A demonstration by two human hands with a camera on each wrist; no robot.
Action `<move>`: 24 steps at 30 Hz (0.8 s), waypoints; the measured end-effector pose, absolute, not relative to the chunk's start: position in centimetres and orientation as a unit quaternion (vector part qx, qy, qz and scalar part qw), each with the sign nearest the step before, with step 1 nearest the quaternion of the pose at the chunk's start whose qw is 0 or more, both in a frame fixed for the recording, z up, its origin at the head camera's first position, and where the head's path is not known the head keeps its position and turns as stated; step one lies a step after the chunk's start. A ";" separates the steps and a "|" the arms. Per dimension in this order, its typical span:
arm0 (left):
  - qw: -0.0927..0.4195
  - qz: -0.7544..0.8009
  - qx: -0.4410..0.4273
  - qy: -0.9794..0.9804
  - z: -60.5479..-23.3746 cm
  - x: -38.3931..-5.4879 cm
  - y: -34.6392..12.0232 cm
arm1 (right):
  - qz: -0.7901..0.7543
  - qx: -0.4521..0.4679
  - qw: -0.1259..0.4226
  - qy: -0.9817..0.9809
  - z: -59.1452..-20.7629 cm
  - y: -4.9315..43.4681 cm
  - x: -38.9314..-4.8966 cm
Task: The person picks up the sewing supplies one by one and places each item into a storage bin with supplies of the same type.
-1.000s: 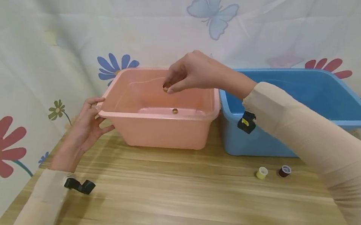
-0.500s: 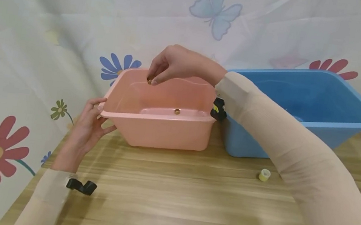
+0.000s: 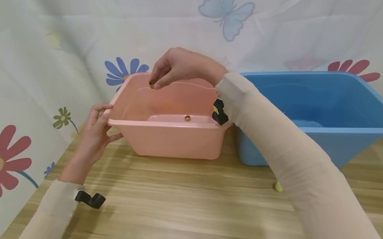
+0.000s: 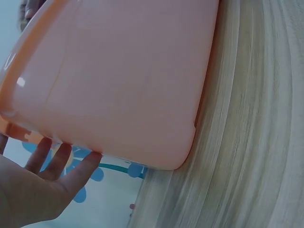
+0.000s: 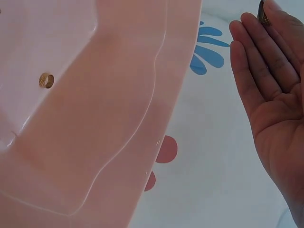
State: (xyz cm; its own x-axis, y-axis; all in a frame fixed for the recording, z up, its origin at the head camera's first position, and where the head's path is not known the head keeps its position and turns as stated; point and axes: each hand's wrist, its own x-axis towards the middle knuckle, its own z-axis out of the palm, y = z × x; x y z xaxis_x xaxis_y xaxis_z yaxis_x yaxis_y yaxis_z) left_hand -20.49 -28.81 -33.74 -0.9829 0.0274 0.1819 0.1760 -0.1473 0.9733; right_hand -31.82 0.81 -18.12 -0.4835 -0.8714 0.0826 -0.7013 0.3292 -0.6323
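My left hand (image 3: pixel 97 131) grips the left rim of a pink plastic bin (image 3: pixel 170 143), with fingers outside against its wall. Over the bin's left part, my right hand (image 3: pixel 180 67) pinches a small gold ring thimble (image 3: pixel 152 85) between thumb and fingertips. Only part of that thimble shows in the right wrist view, at the top edge. A second gold ring thimble (image 5: pixel 46 80), open through the middle with a dimpled band, stands on the bin's floor. The left wrist view shows the bin's outer side and my left fingers (image 4: pixel 80 173) touching it under the rim.
A larger blue bin (image 3: pixel 324 131) stands to the right of the pink one. A small yellow spool (image 3: pixel 278 186) peeks out from behind my right sleeve on the wooden table (image 3: pixel 179 214). A printed curtain (image 3: pixel 177 4) hangs behind.
My right hand has moved left over the pink bin, carrying the ring thimble. The forearm now hides the dark spool and most of the yellow one. The left hand has stayed on the rim.
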 end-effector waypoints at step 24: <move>0.093 -0.721 -0.055 -0.684 -33.7 -20.2 -27.4 | -0.286 -0.493 0.141 0.810 -19.3 -1.0 -33.3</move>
State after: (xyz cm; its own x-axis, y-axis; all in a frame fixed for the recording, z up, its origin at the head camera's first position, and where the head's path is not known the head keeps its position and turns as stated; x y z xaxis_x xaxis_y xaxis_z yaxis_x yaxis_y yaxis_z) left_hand -20.16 -27.35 -33.73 -0.9766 -0.0587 0.2070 0.2097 -0.0459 0.9767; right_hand -33.31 -0.98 -19.26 -0.4747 -0.8785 0.0531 -0.7174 0.3513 -0.6017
